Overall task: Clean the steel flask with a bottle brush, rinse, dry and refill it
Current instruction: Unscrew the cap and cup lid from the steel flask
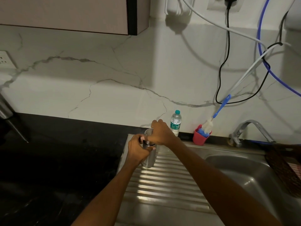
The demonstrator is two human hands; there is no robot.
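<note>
On the far left, a dark counter (57, 152) runs under a white marble wall (97, 88), and a wall socket (4, 58) sits at the left edge. Right of the counter begins the ribbed steel draining board (162, 181). The steel flask (149, 158) stands upright on its back left corner. The left hand (138, 150) wraps around the flask body, fingers curled on it. The right hand (160, 132) sits over the top of the flask, fingers closed around its cap (148, 132). Just behind, by the wall, stands a plastic water bottle (175, 123) with a green cap. Further right a red cup (200, 138) holds the bottle brush (216, 113), which leans with its blue handle up. Then come the tap (247, 129) and the sink basin (247, 173).
</note>
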